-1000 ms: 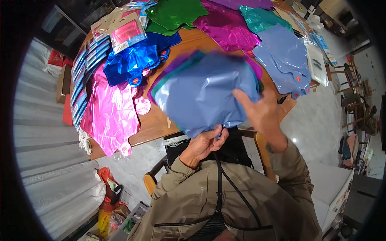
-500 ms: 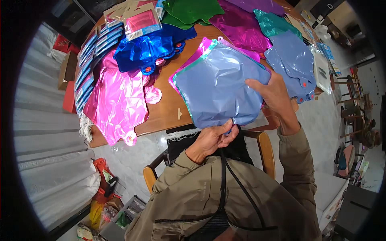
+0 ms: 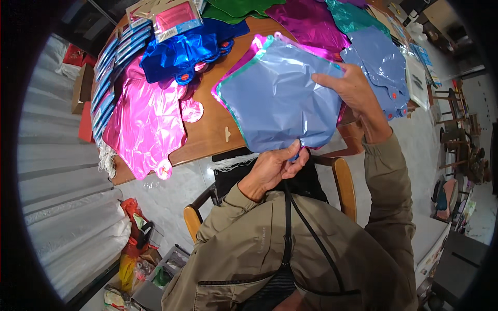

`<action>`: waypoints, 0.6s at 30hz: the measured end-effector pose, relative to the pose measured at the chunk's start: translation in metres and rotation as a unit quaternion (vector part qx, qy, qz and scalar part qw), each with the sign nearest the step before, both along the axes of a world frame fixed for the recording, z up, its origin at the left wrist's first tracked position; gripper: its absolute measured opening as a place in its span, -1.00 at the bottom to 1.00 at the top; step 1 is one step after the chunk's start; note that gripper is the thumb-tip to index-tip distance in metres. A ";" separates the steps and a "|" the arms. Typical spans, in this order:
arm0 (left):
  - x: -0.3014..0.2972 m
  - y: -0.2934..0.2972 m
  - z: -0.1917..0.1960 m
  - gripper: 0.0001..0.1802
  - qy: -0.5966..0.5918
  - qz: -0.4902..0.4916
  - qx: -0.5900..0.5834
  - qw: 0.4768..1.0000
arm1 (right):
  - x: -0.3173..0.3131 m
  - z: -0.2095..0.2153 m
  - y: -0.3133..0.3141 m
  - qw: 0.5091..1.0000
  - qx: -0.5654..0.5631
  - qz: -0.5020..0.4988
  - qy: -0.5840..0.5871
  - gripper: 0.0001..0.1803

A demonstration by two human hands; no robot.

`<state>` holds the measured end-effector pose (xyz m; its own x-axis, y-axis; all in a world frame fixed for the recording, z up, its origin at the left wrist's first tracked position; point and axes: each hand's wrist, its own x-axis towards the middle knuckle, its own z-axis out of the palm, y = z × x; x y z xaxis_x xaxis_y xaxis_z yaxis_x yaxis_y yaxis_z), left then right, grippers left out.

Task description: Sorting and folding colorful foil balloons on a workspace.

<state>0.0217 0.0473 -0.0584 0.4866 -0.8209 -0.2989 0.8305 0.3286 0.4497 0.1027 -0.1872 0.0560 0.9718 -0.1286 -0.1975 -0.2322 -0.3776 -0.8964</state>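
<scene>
Foil, thin and limp, made up the pale blue balloon [image 3: 277,98], judged light, slippery and easily creased. Its lower neck was pinched shut-fingered by the left hand [image 3: 275,167], its right edge clasped by the right hand [image 3: 353,93], above the wooden table [image 3: 218,129].

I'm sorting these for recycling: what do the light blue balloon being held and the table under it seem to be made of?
The light blue balloon, held by the left hand and right hand, looks like thin metallised plastic foil: satin sheen, sharp creases, flat seamed edge. The table looks like brown wood or wood veneer, smooth with a dull gloss; which one is unclear.
</scene>
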 end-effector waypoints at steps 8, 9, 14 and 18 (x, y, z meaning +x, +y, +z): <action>-0.001 0.001 0.012 -0.58 0.080 0.044 -0.057 0.994 | -0.008 -0.007 0.015 0.983 -0.068 -0.075 -0.151 -0.31; -0.002 0.002 0.013 -0.58 0.081 0.044 -0.056 0.994 | -0.011 -0.006 0.016 0.984 -0.067 -0.074 -0.150 -0.31; -0.005 0.003 0.019 -0.55 0.056 0.084 -0.075 0.992 | -0.024 0.001 0.015 0.977 -0.010 -0.135 -0.167 -0.30; -0.008 0.003 0.015 -0.49 0.033 0.085 -0.068 0.994 | -0.031 -0.010 0.008 0.976 -0.062 -0.108 -0.177 -0.33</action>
<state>0.0138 0.0500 -0.0436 0.6043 -0.7637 -0.2271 0.7844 0.5202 0.3378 0.0715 -0.1790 0.0461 0.9240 -0.3396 0.1759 -0.0022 -0.4647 -0.8855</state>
